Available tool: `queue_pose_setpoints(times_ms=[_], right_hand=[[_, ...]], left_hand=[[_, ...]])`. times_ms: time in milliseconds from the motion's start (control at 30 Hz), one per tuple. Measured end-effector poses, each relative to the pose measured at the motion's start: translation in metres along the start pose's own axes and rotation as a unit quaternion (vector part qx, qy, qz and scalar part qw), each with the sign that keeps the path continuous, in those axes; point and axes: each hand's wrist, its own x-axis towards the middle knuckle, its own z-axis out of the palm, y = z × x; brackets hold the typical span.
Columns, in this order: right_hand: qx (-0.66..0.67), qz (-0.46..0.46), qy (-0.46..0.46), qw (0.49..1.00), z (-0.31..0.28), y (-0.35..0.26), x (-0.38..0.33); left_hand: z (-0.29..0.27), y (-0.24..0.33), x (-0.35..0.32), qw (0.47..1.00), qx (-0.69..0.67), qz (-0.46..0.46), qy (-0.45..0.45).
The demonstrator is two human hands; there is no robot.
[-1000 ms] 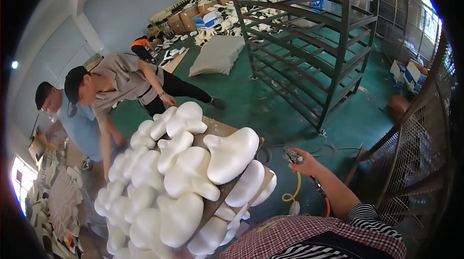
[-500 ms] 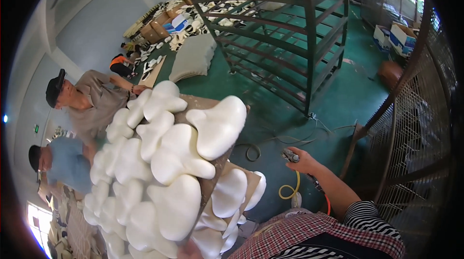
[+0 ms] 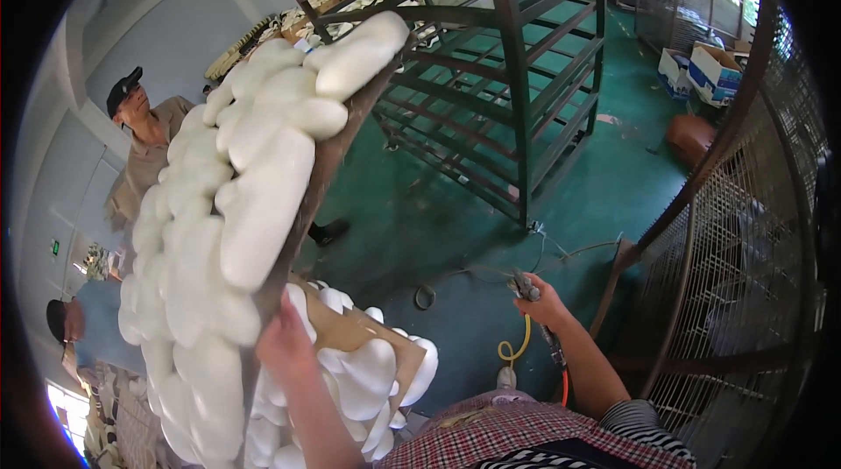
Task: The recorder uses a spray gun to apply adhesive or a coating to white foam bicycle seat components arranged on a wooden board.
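A large brown board [image 3: 337,132] covered with glossy white lobed pieces [image 3: 201,268] is raised in front of me, its far end higher. My left hand [image 3: 285,339], slightly blurred, grips the board's near right edge. My right hand [image 3: 545,304] is wrapped round a metal spray-gun-like tool [image 3: 526,285], held out to the right. From it hang a yellow hose [image 3: 517,351] and a red one [image 3: 565,388]. Beneath the raised board, a second board [image 3: 350,329] bears more of the same white pieces.
A dark metal rack [image 3: 517,84] stands ahead, with white pieces on top. On the right rises a wire-mesh frame [image 3: 736,276]. A hose [image 3: 424,296] lies on the green floor. One person [image 3: 149,136] stands behind the raised board, another [image 3: 105,320] at far left.
The upper board with its white pieces has risen and tilted, uncovering the lower board. My left hand has come into fuller view on its edge. My right hand still holds the tool.
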Motion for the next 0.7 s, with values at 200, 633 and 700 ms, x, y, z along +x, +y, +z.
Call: queue_pose_setpoints(times_ms=[200,633,700], right_hand=[[0.114,0.001,0.088,0.990,-0.053,0.017,-0.018],[0.143,0.080,0.108,0.981,-0.078,0.010,-0.059],[0.152,0.061,0.055,0.985,-0.049,-0.021,-0.061]], left_hand=[[0.103,-0.126,0.051,0.990,0.032,-0.034,-0.131],[0.126,-0.259,0.097,0.907,0.299,-0.138,-0.264],[0.093,-0.238,0.074,0.827,0.395,-0.205,-0.344]])
